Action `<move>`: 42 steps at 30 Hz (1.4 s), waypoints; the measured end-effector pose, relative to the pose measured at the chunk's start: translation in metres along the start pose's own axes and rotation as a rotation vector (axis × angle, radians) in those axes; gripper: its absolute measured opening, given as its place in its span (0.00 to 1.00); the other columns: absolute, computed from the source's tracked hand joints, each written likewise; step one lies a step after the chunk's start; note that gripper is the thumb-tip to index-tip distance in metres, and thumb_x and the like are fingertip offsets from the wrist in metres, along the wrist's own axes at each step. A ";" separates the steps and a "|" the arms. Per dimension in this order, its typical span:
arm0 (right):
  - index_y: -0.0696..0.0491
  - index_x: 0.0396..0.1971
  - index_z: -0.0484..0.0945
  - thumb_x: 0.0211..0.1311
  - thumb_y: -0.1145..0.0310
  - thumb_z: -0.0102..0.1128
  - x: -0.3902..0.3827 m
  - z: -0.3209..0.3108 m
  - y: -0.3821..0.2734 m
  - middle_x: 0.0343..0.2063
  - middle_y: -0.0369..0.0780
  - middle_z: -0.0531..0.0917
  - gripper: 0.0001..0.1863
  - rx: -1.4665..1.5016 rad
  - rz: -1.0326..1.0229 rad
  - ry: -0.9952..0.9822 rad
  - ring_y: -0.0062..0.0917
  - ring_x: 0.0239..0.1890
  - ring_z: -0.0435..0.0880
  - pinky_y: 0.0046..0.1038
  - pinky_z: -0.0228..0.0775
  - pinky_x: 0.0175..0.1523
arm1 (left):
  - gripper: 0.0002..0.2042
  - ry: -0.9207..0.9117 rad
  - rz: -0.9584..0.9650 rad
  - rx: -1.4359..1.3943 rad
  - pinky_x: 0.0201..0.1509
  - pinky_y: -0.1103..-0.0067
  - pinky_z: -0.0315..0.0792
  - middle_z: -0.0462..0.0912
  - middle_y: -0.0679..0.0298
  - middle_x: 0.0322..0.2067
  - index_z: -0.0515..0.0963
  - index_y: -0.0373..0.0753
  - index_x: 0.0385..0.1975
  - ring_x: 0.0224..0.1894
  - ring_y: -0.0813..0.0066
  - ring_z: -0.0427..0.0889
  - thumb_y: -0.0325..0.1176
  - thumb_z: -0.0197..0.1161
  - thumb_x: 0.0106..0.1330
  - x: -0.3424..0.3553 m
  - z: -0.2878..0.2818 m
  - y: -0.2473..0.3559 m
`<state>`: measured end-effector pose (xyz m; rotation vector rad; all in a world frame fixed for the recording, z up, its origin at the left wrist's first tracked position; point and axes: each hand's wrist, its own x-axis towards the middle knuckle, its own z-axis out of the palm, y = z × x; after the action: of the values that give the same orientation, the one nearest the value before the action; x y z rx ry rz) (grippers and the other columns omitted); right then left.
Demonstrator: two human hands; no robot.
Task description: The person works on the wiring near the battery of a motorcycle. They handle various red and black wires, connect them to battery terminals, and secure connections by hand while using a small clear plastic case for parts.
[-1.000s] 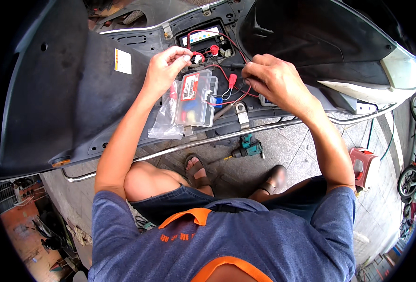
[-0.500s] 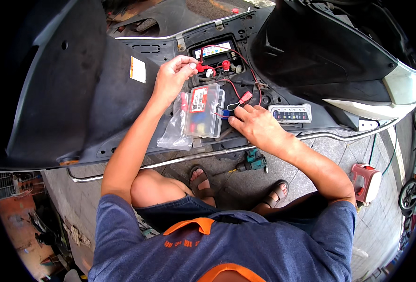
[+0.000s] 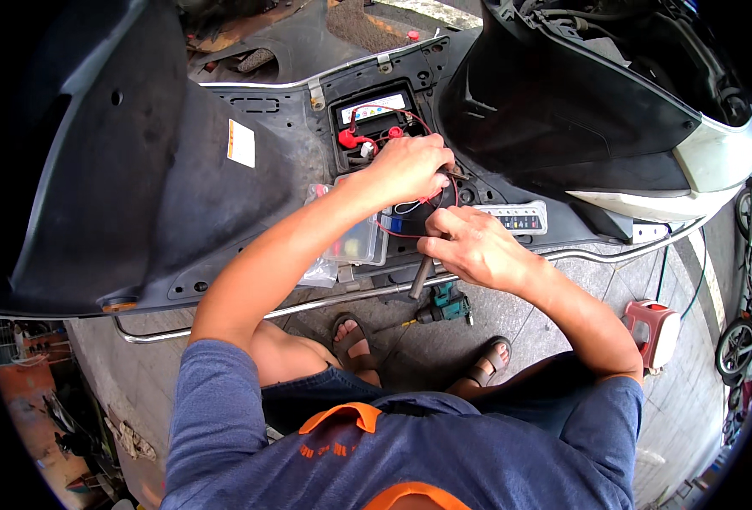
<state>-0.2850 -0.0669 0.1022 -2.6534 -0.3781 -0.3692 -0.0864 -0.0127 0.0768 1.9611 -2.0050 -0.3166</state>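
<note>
My left hand (image 3: 411,170) reaches across the clear plastic box (image 3: 360,242), its fingers closed by the wires; what they pinch is hidden. A thin red wire (image 3: 428,127) loops from the battery (image 3: 374,109) towards those fingers, and a pinkish-red connector (image 3: 432,198) shows just below them. My right hand (image 3: 471,246) is closed around a dark grey tool with a cylindrical handle (image 3: 422,277), which points down past the floorboard's edge; its other end is hidden. A red terminal cover (image 3: 354,138) sits at the open battery compartment. Beside my right hand lies a grey tester panel (image 3: 516,218).
The black scooter floorboard (image 3: 282,161) has a chrome rail (image 3: 223,321) along its near side. On the paving below lies a teal cordless drill (image 3: 445,304) between my feet. A pink and white stool (image 3: 653,334) stands at the right. A clear bag (image 3: 319,274) lies under the box.
My left hand has left the red terminal cover and moved right to the wires. My right hand has come slightly nearer me and now grips the dark grey tool.
</note>
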 end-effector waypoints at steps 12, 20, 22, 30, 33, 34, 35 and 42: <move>0.58 0.49 0.75 0.64 0.74 0.59 0.003 -0.048 0.024 0.41 0.36 0.81 0.14 0.824 0.623 0.608 0.16 0.42 0.76 0.20 0.69 0.50 | 0.07 0.174 -0.205 -0.496 0.33 0.76 0.75 0.82 0.59 0.29 0.77 0.34 0.37 0.30 0.77 0.82 0.29 0.64 0.62 -0.004 -0.034 0.008; 0.57 0.64 0.67 0.64 0.64 0.64 0.027 -0.042 0.024 0.52 0.37 0.79 0.30 1.214 0.441 0.387 0.15 0.45 0.77 0.20 0.70 0.51 | 0.14 0.347 -0.307 -1.192 0.42 0.81 0.76 0.83 0.62 0.41 0.76 0.33 0.52 0.35 0.81 0.80 0.32 0.60 0.71 -0.058 -0.075 0.008; 0.58 0.57 0.71 0.69 0.73 0.58 0.035 -0.030 0.023 0.42 0.35 0.82 0.18 1.189 0.501 0.420 0.13 0.42 0.78 0.17 0.70 0.46 | 0.13 0.367 -0.411 -1.232 0.43 0.81 0.76 0.82 0.63 0.41 0.77 0.33 0.51 0.35 0.81 0.80 0.33 0.61 0.71 -0.074 -0.077 0.016; 0.59 0.49 0.77 0.63 0.78 0.56 0.046 -0.014 0.000 0.34 0.40 0.85 0.14 0.802 0.426 0.483 0.15 0.31 0.79 0.22 0.73 0.40 | 0.10 0.366 -0.337 -1.131 0.37 0.85 0.71 0.75 0.69 0.39 0.80 0.33 0.45 0.33 0.82 0.78 0.29 0.64 0.67 -0.091 -0.060 0.034; 0.59 0.45 0.78 0.60 0.75 0.60 0.047 -0.029 -0.007 0.31 0.43 0.83 0.13 0.667 0.434 0.367 0.23 0.27 0.79 0.27 0.72 0.36 | 0.10 0.383 -0.347 -1.150 0.37 0.85 0.72 0.77 0.69 0.41 0.81 0.34 0.44 0.34 0.83 0.78 0.29 0.65 0.67 -0.097 -0.059 0.027; 0.59 0.45 0.78 0.60 0.75 0.60 0.048 -0.033 -0.009 0.31 0.43 0.83 0.13 0.668 0.436 0.370 0.23 0.27 0.79 0.27 0.72 0.36 | 0.10 0.364 -0.371 -1.141 0.38 0.85 0.72 0.79 0.69 0.42 0.81 0.34 0.45 0.34 0.84 0.77 0.29 0.65 0.67 -0.098 -0.060 0.026; 0.59 0.44 0.78 0.60 0.74 0.60 0.046 -0.036 -0.009 0.30 0.43 0.82 0.12 0.665 0.433 0.369 0.26 0.27 0.80 0.27 0.72 0.37 | 0.10 0.341 -0.396 -1.141 0.38 0.86 0.72 0.81 0.68 0.43 0.81 0.34 0.45 0.35 0.84 0.77 0.29 0.65 0.67 -0.097 -0.059 0.025; 0.60 0.42 0.78 0.61 0.74 0.60 0.046 -0.035 -0.009 0.31 0.46 0.84 0.11 0.693 0.442 0.349 0.33 0.31 0.85 0.29 0.74 0.39 | 0.09 0.298 -0.425 -1.074 0.38 0.86 0.75 0.83 0.65 0.41 0.81 0.34 0.44 0.40 0.82 0.80 0.28 0.65 0.67 -0.096 -0.058 0.033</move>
<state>-0.2518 -0.0650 0.1504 -1.8745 0.1726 -0.4465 -0.0942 0.0877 0.1360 1.5193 -0.8622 -0.9016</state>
